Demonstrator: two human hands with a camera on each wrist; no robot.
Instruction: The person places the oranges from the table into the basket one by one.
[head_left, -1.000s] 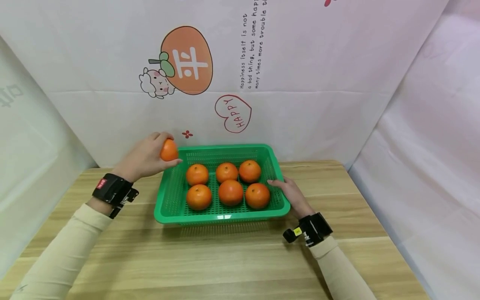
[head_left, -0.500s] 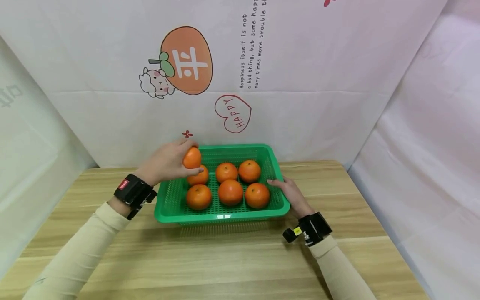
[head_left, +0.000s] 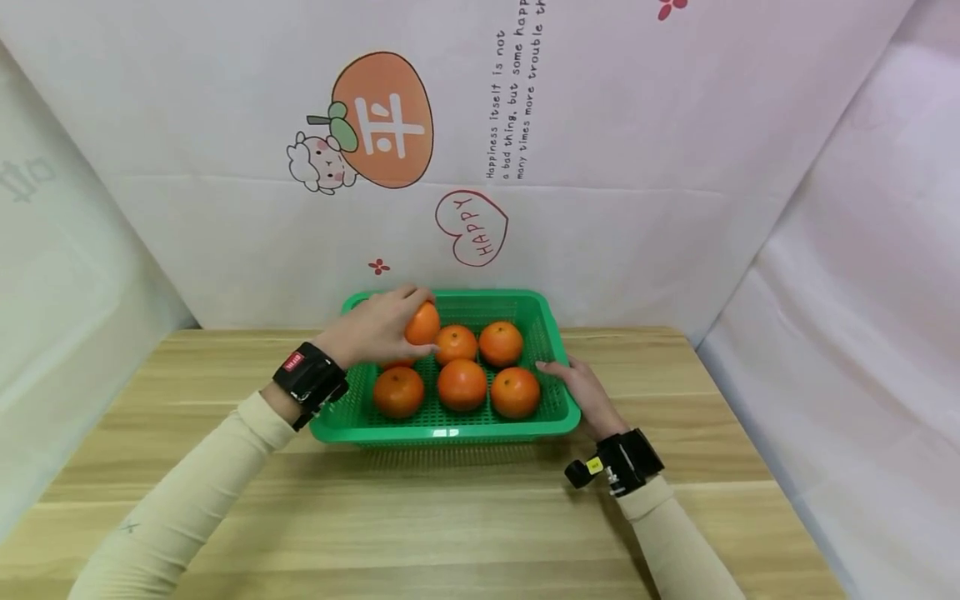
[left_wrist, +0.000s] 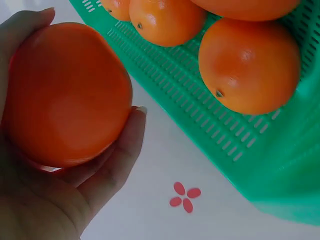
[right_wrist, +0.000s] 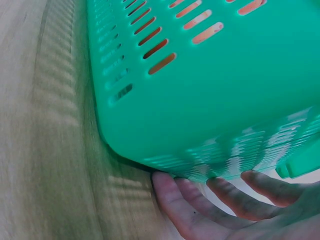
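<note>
My left hand [head_left: 375, 327] grips an orange [head_left: 423, 323] above the left part of the green plastic basket [head_left: 450, 432]. In the left wrist view the fingers curl round this same orange [left_wrist: 70, 95], which hangs apart from the basket's floor. Several other oranges [head_left: 462, 385] sit in the basket; one at the back left is mostly hidden behind my left hand. At the basket's right end my right hand [head_left: 588, 393] holds the wall, with the thumb over the rim. Its fingertips touch the outside of the slotted wall [right_wrist: 215, 95] in the right wrist view.
The basket stands on a wooden table [head_left: 450, 525], near its back edge. Behind the table hangs a white printed cloth [head_left: 600, 233], close to the basket's back rim. More white cloth encloses the left and right sides.
My left hand has carried the orange rightward from beside the basket's left rim to over its inside. The right hand stays on the right end. The head view has shifted slightly.
</note>
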